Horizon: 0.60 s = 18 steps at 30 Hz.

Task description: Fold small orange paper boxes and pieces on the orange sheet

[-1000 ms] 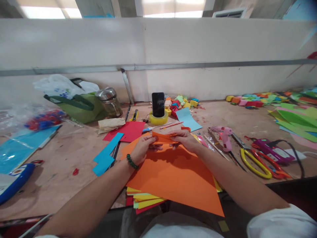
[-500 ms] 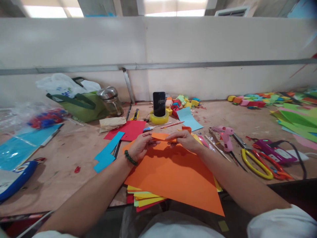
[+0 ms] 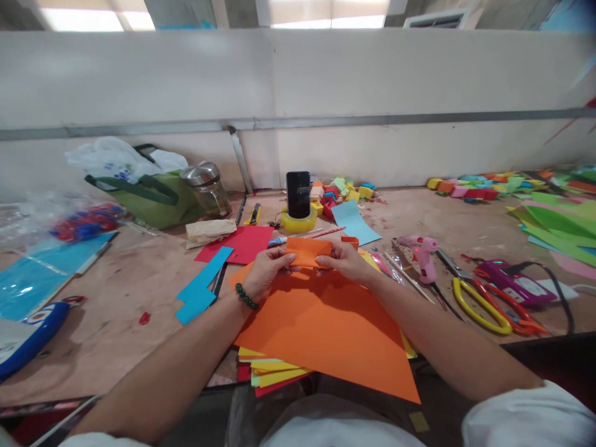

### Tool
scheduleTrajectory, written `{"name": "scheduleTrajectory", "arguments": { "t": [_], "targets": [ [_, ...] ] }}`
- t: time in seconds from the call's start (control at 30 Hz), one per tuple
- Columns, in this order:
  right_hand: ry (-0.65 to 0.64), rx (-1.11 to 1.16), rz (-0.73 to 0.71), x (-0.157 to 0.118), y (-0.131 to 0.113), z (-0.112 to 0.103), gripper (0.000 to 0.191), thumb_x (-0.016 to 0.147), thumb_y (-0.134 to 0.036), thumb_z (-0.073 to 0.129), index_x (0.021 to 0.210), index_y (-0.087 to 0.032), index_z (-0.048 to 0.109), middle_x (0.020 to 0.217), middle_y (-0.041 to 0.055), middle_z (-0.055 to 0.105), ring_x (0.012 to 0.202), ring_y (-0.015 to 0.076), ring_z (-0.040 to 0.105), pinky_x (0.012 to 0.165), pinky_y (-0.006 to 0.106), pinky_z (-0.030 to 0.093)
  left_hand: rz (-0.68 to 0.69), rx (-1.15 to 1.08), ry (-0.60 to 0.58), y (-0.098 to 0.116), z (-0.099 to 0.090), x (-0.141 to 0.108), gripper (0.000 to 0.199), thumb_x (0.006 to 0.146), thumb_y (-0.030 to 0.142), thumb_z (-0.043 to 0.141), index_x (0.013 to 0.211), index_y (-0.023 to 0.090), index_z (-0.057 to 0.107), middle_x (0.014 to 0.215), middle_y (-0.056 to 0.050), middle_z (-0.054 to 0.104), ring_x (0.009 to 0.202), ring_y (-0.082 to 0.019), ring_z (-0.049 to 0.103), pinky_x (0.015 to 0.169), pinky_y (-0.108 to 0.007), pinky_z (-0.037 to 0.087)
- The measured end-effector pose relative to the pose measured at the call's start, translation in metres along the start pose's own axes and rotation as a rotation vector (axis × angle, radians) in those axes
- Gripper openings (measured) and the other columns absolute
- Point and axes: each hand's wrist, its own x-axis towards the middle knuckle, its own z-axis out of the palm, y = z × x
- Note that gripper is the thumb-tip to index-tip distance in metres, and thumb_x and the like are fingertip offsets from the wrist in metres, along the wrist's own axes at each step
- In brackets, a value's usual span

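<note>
Between my two hands is a small piece of folded orange paper [image 3: 307, 251]. My left hand [image 3: 267, 270], below which a green bead bracelet circles the wrist, pinches its left end with the thumb in front. The right end is gripped by my right hand [image 3: 343, 261], thumb also on the near face. Fingers behind the paper are mostly hidden. Under both hands lies a large orange sheet [image 3: 326, 335] on top of a stack of coloured paper [image 3: 274, 375]. Just beyond my right hand sits a small orange strip [image 3: 350, 241].
A phone [image 3: 298, 194] stands in a yellow tape roll [image 3: 298, 222] ahead. To the right are a pink glue gun [image 3: 423, 257], yellow-handled scissors [image 3: 482, 307] and a purple device [image 3: 516, 282]. Blue paper pieces [image 3: 202, 288], red paper [image 3: 237, 244] and a glass jar [image 3: 209, 195] lie left.
The folded orange paper has tilted up so its broad face shows toward me. Both thumbs have shifted onto that near face.
</note>
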Motion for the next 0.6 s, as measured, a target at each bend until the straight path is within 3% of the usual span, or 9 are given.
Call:
{"name": "scheduleTrajectory", "arguments": {
  "t": [0.3, 0.6],
  "targets": [
    [-0.046, 0.027, 0.017, 0.0011, 0.0034, -0.0019, 0.050, 0.065, -0.036, 0.080, 0.108, -0.016, 0.063, 0.090, 0.0027, 0.071, 0.079, 0.0167, 0.068, 0.070, 0.030, 0.060, 0.001, 0.000, 0.021, 0.0014, 0.0019, -0.0011, 0.039, 0.040, 0.033, 0.089, 0.064, 0.014, 0.064, 0.064, 0.000, 0.068, 0.053, -0.013, 0.065, 0.052, -0.021, 0.047],
    [-0.082, 0.031, -0.014, 0.0031, 0.0063, -0.0028, 0.055, 0.065, -0.034, 0.081, 0.113, -0.016, 0.061, 0.089, 0.0024, 0.071, 0.078, 0.0160, 0.068, 0.070, 0.027, 0.059, -0.001, 0.029, 0.023, 0.0016, -0.0010, 0.0006, 0.039, 0.041, 0.034, 0.087, 0.066, 0.015, 0.064, 0.061, 0.002, 0.065, 0.054, -0.011, 0.063, 0.051, -0.019, 0.042]
  ]
}}
